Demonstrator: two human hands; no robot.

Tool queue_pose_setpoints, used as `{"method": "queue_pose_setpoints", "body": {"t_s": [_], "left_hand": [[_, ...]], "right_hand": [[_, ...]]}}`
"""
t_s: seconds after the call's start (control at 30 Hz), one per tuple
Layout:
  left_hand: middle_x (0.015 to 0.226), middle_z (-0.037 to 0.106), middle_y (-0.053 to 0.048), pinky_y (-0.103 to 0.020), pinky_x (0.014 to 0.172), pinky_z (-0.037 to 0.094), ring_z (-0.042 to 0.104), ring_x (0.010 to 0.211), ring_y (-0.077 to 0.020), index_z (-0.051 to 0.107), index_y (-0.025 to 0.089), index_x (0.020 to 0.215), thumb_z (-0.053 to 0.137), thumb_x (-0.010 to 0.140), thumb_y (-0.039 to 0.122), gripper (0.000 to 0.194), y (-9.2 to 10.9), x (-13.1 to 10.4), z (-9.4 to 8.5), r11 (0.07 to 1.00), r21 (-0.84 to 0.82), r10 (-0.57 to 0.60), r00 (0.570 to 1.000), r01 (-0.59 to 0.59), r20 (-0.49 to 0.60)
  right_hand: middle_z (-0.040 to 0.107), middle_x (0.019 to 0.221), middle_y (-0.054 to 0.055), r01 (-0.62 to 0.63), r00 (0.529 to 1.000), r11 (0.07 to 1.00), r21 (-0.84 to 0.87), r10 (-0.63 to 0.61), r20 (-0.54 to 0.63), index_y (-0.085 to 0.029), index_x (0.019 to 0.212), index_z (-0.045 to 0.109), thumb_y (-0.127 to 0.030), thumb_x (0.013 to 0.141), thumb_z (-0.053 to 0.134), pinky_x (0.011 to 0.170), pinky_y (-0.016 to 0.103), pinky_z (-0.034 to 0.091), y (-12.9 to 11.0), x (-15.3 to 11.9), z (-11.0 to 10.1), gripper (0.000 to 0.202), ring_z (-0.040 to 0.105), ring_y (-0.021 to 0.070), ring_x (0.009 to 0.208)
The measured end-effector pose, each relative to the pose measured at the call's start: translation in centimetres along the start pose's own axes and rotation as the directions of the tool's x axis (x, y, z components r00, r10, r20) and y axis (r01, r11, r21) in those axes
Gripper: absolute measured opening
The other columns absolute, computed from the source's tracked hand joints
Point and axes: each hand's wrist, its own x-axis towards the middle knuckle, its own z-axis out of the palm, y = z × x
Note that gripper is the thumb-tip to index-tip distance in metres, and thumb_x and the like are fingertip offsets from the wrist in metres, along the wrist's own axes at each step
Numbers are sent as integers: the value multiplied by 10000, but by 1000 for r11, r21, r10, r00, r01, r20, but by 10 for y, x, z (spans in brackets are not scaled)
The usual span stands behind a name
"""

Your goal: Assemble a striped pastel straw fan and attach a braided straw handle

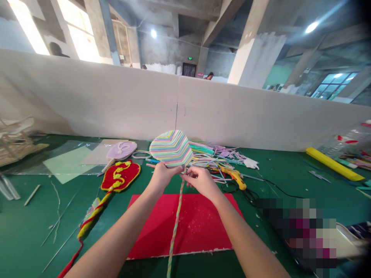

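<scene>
A round fan (171, 148) with pastel chevron stripes, apparently made of pipe cleaners, is held up in front of me. Its lower edge is gripped by my left hand (164, 175), with the thumb on the striped face. Just below the fan's base, my right hand (199, 180) pinches the top of a twisted pastel cord (177, 216), close to the left fingertips. From there the cord hangs down over a red board (208, 222) toward the bottom of the view. Whatever small part lies between the right fingertips is hidden.
A red and yellow fan (120, 177) and a lilac fan (121, 150) lie at left. Behind my hands is a pile of pipe cleaners (205, 152); a yellow glue gun (234, 177) with a black cable lies right of it. A white partition (116, 96) closes the back.
</scene>
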Motion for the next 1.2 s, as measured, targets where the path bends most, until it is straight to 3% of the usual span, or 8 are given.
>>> {"method": "queue_pose_setpoints", "body": {"t_s": [0.2,0.33,0.63,0.8,0.93,1.03,1.13,1.2], "left_hand": [[875,728,-59,-338,828,515,667,829,-204,704,126,871,781,563,224,332,2,1,-1,959,-276,-48,997,62,57],[888,722,-56,-326,835,521,668,854,-201,690,133,893,790,552,187,360,4,3,-2,904,-428,-31,998,7,-50],[857,704,-45,-299,817,531,677,812,-175,658,119,831,737,614,140,232,9,18,-27,878,-462,-29,949,-126,-313],[794,702,-57,-245,683,549,666,658,-137,663,119,808,725,637,187,195,12,7,-31,924,-296,-257,966,243,-11],[818,704,-81,-238,618,540,646,592,-132,671,119,844,778,571,239,317,4,-28,-30,906,-21,-408,887,422,216],[855,701,-95,-258,626,536,658,625,-155,656,125,891,770,579,317,385,-10,-59,-34,852,130,-520,785,508,336],[802,697,-103,-290,567,523,663,603,-196,617,138,927,681,669,406,378,-18,-81,-43,781,353,-612,744,515,268],[694,670,-87,-279,468,466,629,531,-205,606,149,881,600,730,441,329,-16,-88,-49,691,618,-517,854,377,58]], "right_hand": [[594,609,-6,-160,973,924,347,88,215,-153,661,616,-443,679,679,513,225,364,1,3,-9,298,499,96,545],[615,661,-8,-227,936,872,435,71,346,-157,696,637,-419,672,706,634,244,400,5,2,-14,273,536,101,632],[666,782,32,-136,982,698,703,1,189,-186,750,620,-421,711,683,772,317,458,10,5,-22,247,618,154,770],[515,641,-33,127,984,677,725,9,-180,-233,790,570,-462,712,662,638,277,479,-12,-1,-52,259,534,104,581],[439,587,-46,278,912,821,498,-63,-405,-261,805,562,-472,778,584,380,224,302,-26,-25,-87,214,326,65,390],[483,599,-35,263,912,902,343,-116,-394,-244,763,580,-438,773,612,360,225,256,-24,-45,-94,198,310,54,377],[571,636,-6,169,951,978,126,-128,-281,-215,729,620,-384,762,645,392,228,326,-11,-60,-79,174,422,75,433],[626,681,15,198,957,980,-13,-196,-215,-211,740,646,-341,770,645,508,253,429,1,-66,-61,134,550,126,578]]}}
